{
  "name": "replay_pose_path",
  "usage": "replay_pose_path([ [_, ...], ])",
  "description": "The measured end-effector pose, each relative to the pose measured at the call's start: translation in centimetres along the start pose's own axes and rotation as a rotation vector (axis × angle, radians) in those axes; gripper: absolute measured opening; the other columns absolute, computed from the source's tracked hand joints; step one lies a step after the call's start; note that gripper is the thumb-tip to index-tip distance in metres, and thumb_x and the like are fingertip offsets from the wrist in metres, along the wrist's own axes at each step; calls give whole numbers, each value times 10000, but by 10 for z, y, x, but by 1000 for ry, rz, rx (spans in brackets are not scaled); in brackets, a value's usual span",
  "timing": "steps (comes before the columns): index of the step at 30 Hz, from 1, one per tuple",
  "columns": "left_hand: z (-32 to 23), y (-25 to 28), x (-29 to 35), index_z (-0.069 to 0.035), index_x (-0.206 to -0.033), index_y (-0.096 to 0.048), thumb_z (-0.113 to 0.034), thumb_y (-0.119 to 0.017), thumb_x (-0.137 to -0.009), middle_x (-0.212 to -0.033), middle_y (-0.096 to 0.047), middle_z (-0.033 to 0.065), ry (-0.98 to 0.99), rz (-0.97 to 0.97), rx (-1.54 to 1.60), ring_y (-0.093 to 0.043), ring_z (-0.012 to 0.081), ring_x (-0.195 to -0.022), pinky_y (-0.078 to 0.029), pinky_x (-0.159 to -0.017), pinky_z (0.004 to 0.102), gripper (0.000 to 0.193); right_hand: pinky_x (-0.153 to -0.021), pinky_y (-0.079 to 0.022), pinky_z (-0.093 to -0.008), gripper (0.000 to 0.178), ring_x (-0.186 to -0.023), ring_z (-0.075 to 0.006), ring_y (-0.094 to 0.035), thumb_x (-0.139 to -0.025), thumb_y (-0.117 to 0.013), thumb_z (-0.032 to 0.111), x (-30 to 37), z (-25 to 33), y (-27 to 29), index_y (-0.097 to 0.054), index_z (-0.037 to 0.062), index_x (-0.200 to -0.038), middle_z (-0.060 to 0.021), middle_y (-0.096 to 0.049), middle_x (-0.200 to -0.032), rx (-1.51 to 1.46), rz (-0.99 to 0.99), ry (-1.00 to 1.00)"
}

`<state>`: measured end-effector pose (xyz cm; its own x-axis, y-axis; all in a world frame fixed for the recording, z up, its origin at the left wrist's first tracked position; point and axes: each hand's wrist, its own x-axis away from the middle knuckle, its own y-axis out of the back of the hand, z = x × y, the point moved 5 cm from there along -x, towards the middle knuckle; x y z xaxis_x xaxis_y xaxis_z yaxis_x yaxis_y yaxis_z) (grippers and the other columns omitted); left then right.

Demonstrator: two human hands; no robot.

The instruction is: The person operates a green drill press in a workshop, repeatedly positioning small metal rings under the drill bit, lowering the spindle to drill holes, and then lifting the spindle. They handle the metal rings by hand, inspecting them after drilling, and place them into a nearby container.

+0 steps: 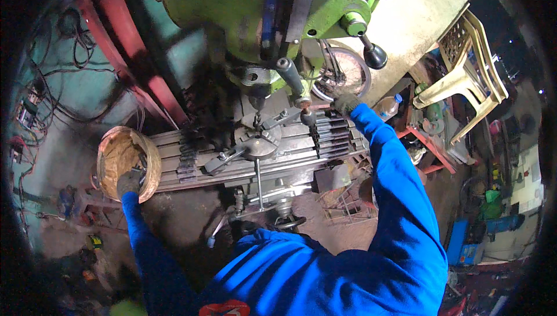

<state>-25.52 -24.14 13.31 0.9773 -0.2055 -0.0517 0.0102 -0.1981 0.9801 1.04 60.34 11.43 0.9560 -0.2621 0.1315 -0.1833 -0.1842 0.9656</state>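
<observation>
My left hand (129, 184), in a dark glove, reaches over the near rim of a round, tan-lined tub (152, 159). Small dark metal pieces show by its fingers, but their grip is hidden in shadow. On the right, my gloved right hand (346, 104) is closed at the end of a thin reddish lever (322, 106) beside the green drilling machine (203, 3). A drill bit (257, 119) points down over a round chuck (255, 145) on the slotted metal table (296, 145). Dark metal pieces lie in rows left (187, 159) and right (332, 136) of the chuck.
A black-knobbed lever (375, 57) juts from the machine. Below the table are a crank handle (216, 229) and a handwheel (290, 222). A bicycle wheel (362, 75), a plastic bottle (387, 107) and a cream plastic chair (464, 93) stand at the right. Cables hang at the left.
</observation>
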Motion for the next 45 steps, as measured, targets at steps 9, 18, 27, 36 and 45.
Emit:
replay_pose_path([
  [9, -17, 10, 1, -86, -929, -717, -491, -557, -844, -980, -677, 190, -49, 117, -190, -654, 375, -912, -506, -793, 474, 444, -670, -508, -361, 283, -725, -231, -619, -903, -587, 283, 68, 48, 96, -586, 19, -1004, -116, -645, -823, -803, -324, -105],
  [18, -40, 45, 19, -120, -900, -701, -427, -518, -879, -925, -695, 155, 38, 70, -212, -669, 361, -871, -521, -748, 490, 358, -569, -418, -262, 277, -636, -103, -539, -908, -621, 328, 153, 214, 85, -575, 56, -886, -33, -603, -736, -1794, -186, -435],
  [27, 1, 6, -2, -105, -911, -693, -402, -540, -873, -888, -687, 167, -3, -3, -136, -663, 366, -848, -518, -727, 476, 337, -571, -426, -228, 188, -639, -82, -507, -872, -703, 177, 205, 324, 22, -541, 83, -886, 13, -539, -737, -2083, -185, -714],
  [36, 13, 3, 0, -138, -932, -699, -364, -514, -885, -926, -678, 154, -19, -2, -119, -648, 372, -862, -503, -734, 490, 296, -585, -481, -236, 153, -680, -90, -551, -883, -675, 141, 161, 278, -8, -553, 56, -915, -16, -605, -806, -1806, -446, -652],
  [45, 3, 6, 1, -135, -961, -716, -401, -524, -892, -964, -686, 163, -3, 37, -238, -647, 381, -909, -501, -786, 488, 335, -587, -518, -262, 436, -731, -113, -596, -875, -662, 110, 128, 265, -37, -534, -4, -1275, -74, -623, -881, -1643, -408, -604],
])
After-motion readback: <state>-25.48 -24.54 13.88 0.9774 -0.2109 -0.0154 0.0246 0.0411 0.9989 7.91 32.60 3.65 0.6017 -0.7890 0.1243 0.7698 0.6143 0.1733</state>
